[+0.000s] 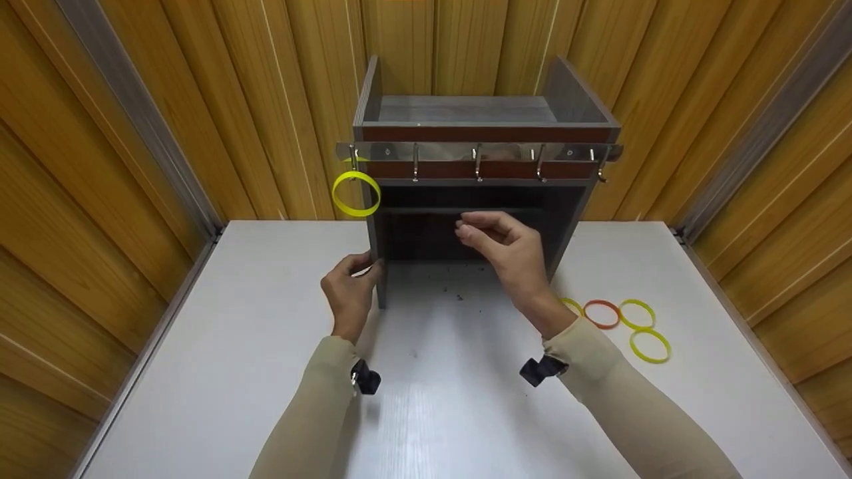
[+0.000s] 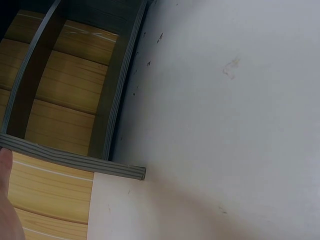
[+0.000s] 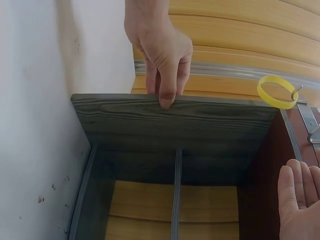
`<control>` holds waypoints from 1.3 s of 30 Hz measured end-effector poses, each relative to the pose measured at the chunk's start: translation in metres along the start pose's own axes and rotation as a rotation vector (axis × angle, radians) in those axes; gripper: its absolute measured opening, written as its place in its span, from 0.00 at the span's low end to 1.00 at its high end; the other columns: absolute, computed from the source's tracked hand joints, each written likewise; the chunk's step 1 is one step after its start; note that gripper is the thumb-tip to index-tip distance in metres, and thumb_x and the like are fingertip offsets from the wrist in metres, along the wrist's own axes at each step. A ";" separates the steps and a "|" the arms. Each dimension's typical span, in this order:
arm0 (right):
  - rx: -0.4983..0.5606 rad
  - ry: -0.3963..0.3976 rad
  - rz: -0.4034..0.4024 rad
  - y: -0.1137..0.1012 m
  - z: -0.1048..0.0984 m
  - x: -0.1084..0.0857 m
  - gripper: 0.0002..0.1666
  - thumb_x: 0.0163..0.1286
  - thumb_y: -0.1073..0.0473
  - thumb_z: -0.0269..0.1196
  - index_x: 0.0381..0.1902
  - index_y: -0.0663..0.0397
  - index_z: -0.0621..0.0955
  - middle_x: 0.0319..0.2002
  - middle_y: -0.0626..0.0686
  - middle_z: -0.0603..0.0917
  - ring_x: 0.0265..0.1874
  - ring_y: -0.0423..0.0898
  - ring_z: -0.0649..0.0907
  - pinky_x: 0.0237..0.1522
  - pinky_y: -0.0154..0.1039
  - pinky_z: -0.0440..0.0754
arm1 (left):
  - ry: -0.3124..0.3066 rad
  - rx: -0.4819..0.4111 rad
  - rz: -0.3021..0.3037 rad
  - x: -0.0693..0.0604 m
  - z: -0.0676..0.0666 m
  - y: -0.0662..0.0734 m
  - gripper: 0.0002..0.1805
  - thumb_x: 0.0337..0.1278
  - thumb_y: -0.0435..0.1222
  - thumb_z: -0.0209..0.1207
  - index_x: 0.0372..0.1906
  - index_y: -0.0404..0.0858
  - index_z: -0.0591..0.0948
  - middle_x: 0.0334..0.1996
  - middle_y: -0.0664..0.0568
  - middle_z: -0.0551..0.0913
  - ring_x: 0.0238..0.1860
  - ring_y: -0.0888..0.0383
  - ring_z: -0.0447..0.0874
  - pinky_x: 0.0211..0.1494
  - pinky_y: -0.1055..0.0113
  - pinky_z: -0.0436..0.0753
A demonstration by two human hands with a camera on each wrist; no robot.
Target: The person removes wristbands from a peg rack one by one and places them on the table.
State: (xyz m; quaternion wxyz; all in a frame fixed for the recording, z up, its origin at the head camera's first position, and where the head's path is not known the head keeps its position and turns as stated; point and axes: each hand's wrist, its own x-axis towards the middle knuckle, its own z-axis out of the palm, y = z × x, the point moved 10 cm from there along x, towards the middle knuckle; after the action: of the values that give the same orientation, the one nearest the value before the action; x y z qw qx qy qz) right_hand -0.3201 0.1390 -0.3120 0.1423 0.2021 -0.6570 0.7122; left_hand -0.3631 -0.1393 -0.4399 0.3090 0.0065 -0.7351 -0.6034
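A grey wooden shelf unit (image 1: 466,110) stands on the white table, with a metal hook rail (image 1: 446,153) across its front. My left hand (image 1: 351,289) grips the front edge of the left side panel (image 3: 210,117), thumb on the inner face and fingers outside. From the leftmost hook hangs a yellow ring-shaped band (image 1: 356,213). My right hand (image 1: 516,259) is in the air before the shelf, below the hooks. Its fingers are loosely bent in the head view, and nothing shows between them. The other hooks carry no band.
On the table at the right lie a red band (image 1: 602,326) and several yellow bands (image 1: 649,360), one partly hidden by the right wrist. Small dark specks (image 1: 459,297) dot the tabletop before the shelf. Wood-panelled walls (image 1: 86,166) surround the table.
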 end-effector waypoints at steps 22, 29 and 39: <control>-0.024 -0.040 0.006 0.008 0.048 0.027 0.16 0.71 0.65 0.73 0.53 0.68 0.87 0.48 0.58 0.91 0.48 0.53 0.90 0.54 0.45 0.88 | -0.001 -0.001 0.017 -0.002 0.000 0.000 0.10 0.54 0.23 0.75 0.42 0.32 0.91 0.39 0.47 0.92 0.43 0.51 0.93 0.41 0.70 0.89; -0.022 -0.037 0.023 0.011 0.062 0.036 0.15 0.70 0.65 0.74 0.51 0.68 0.87 0.48 0.56 0.91 0.48 0.51 0.90 0.55 0.45 0.87 | -0.011 0.020 -0.002 -0.004 -0.001 -0.001 0.10 0.56 0.25 0.75 0.43 0.34 0.92 0.39 0.49 0.92 0.43 0.53 0.92 0.44 0.67 0.90; -0.021 -0.032 0.032 0.014 0.076 0.045 0.13 0.70 0.64 0.74 0.50 0.65 0.89 0.47 0.56 0.91 0.46 0.50 0.90 0.53 0.44 0.88 | -0.008 0.009 -0.009 -0.003 -0.001 -0.003 0.09 0.56 0.25 0.76 0.42 0.34 0.92 0.38 0.49 0.92 0.42 0.54 0.92 0.41 0.69 0.89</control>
State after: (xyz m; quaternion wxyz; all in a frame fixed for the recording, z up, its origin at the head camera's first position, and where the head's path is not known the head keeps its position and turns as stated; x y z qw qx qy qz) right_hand -0.3587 0.0594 -0.2986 0.1223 0.2015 -0.6700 0.7040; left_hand -0.3610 -0.1397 -0.4444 0.3036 0.0088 -0.7389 -0.6014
